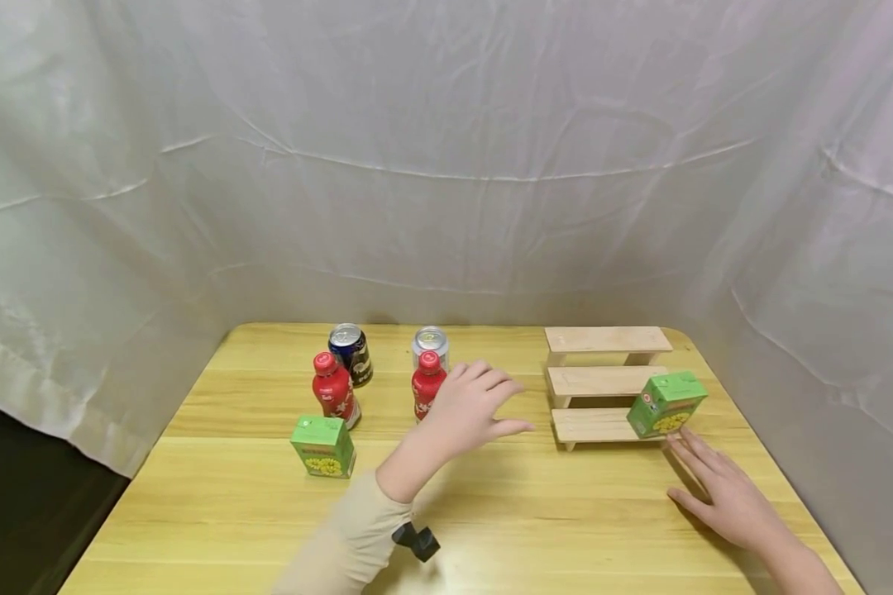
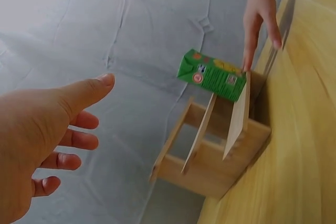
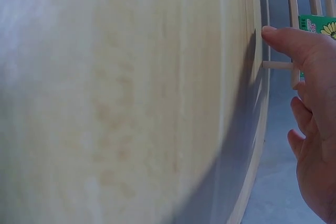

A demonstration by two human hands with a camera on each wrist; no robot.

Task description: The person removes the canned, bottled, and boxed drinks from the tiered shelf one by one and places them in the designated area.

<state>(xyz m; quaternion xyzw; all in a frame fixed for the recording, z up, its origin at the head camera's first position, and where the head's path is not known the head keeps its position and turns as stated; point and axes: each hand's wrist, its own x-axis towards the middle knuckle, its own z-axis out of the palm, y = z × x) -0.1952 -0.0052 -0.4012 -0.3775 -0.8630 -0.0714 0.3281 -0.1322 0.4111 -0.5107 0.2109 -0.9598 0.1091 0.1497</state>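
On the right end of the lowest step of a small wooden three-tier stand [image 1: 591, 425] sits a green drink carton [image 1: 667, 405]. My right hand [image 1: 731, 496] is just in front of it with fingers extended; its fingertips reach the carton's lower edge, and whether they touch cannot be told. My left hand [image 1: 467, 411] holds nothing, its fingers spread and loosely bent above the table, thumb apart. It partly hides a red bottle [image 1: 427, 387]. In the left wrist view the carton [image 2: 212, 74] stands between the left hand [image 2: 50, 135] and the stand's steps.
To the left stand a second green carton [image 1: 323, 448], another red bottle [image 1: 336, 388] and a dark blue can [image 1: 352, 355]. A silver can [image 1: 431, 341] is behind the middle bottle. Pale curtains [image 1: 446, 207] surround the wooden table [image 1: 216, 512].
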